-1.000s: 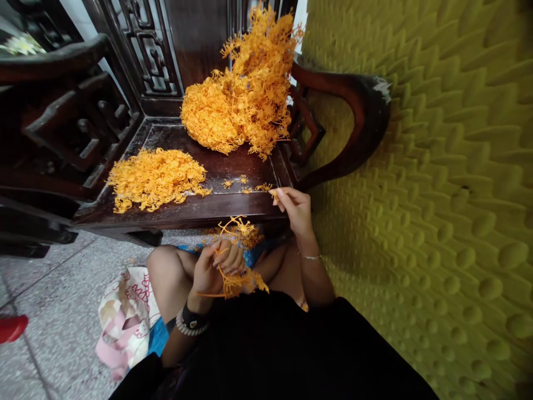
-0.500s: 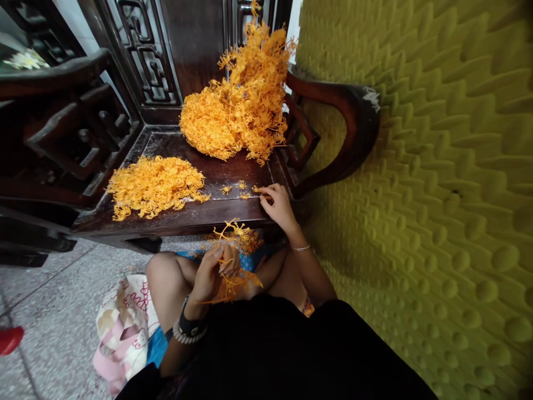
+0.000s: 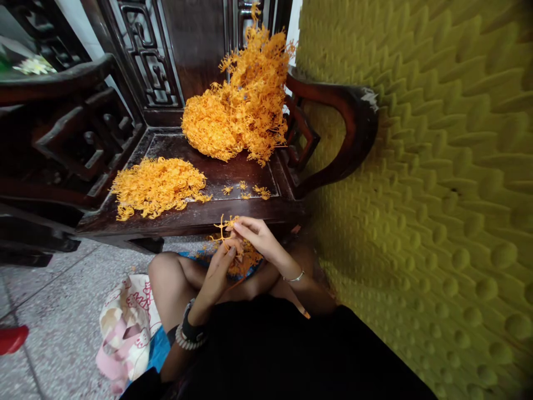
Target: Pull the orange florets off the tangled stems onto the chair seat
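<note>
My left hand is closed round a thin orange branching stem, which looks like plastic, above my lap. Just to its right, my right hand pinches at the small spidery orange pieces on that stem, thumb and fingertips together. The two hands nearly touch, and the exact grip is partly hidden. More orange pieces lie below the hands on something blue between my legs. On the dark wooden chair seat, a few loose spidery pieces lie near the front right.
A low heap of orange pieces covers the seat's front left. Behind it stands a tall tangled orange mass. The chair's curved armrest and an embossed yellow-green surface bound the right. A cloth bag lies on the speckled floor.
My right hand has come back from the seat to the stem at my left hand, leaving small orange pieces at the seat's front right. My left hand has turned slightly.
</note>
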